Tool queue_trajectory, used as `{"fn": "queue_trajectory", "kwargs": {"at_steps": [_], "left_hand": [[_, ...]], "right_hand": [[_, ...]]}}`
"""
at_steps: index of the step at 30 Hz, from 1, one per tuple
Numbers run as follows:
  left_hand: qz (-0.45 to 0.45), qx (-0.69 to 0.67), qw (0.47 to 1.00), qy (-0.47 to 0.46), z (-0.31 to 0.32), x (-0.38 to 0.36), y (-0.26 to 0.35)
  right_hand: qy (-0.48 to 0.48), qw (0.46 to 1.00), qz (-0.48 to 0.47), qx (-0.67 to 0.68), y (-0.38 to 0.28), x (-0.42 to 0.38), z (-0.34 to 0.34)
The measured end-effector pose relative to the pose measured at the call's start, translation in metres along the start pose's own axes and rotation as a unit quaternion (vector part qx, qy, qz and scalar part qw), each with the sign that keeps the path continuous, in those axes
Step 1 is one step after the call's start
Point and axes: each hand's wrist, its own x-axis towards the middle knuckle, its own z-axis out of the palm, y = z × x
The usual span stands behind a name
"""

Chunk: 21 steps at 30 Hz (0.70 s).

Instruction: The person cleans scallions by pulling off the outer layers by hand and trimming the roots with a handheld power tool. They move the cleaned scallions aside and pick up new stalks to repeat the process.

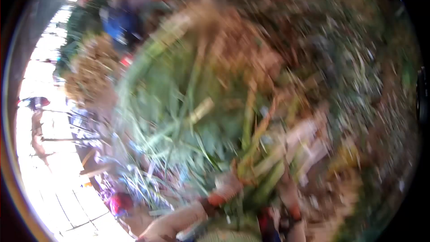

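Note:
Motion smears the whole head view. My left hand (227, 185), with an orange-red band at the wrist, reaches in from the bottom and seems closed at the lower end of some green stalks (264, 180). My right hand (289, 192) is on the other side of these stalks, touching or very close to them; its fingers are too blurred to make out. Pale, whitish stalks (309, 143) lie just beyond it. In front of both hands spreads a big heap of long green leaves (179, 103), with a brownish clump (244, 47) at its far side.
A blurred person in blue (120, 22) is at the upper left, near a tan heap (92, 69). Brown and green plant litter (354, 71) covers the ground to the right. A round red thing (121, 204) shows at the lower left, beside a bright tiled floor (74, 201).

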Motion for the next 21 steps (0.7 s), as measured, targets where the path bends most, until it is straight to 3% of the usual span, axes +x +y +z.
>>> {"fn": "queue_trajectory", "kwargs": {"at_steps": [2, 6, 7, 9, 10, 12, 14, 16, 17, 21], "left_hand": [[0.037, 0.02, 0.999, -0.033, 0.055, -0.003, 0.013], [-0.036, 0.014, 0.989, -0.145, 0.123, -0.003, 0.039], [-0.004, -0.006, 0.997, -0.079, 0.14, -0.004, 0.037], [-0.004, -0.047, 0.996, -0.079, 0.152, 0.004, 0.031], [-0.004, -0.067, 0.995, -0.076, 0.152, 0.008, 0.026], [0.014, -0.265, 0.963, -0.047, 0.213, 0.039, -0.022], [-0.05, -0.493, 0.865, -0.074, 0.212, 0.046, -0.022], [-0.031, -0.483, 0.871, -0.08, 0.202, 0.049, -0.019], [0.016, -0.358, 0.931, -0.073, 0.195, 0.047, -0.02], [0.046, -0.268, 0.962, -0.023, 0.172, 0.028, -0.001]], "right_hand": [[-0.006, 0.998, 0.054, -0.011, 0.009, -0.029, 0.004], [-0.05, 0.994, 0.096, -0.016, 0.042, -0.077, 0.04], [-0.041, 0.992, 0.116, -0.009, 0.038, -0.074, 0.036], [-0.008, 0.983, 0.173, -0.059, 0.047, -0.062, 0.037], [-0.037, 0.983, 0.179, -0.033, 0.045, -0.067, 0.031], [-0.094, 0.978, 0.187, 0.023, 0.036, -0.075, 0.021], [-0.122, 0.971, 0.205, 0.0, 0.067, -0.088, 0.054], [-0.126, 0.963, 0.236, -0.017, 0.055, -0.083, 0.059], [-0.12, 0.961, 0.251, -0.011, 0.041, -0.074, 0.045], [-0.046, 0.981, 0.189, -0.022, 0.048, -0.018, 0.032]]}}
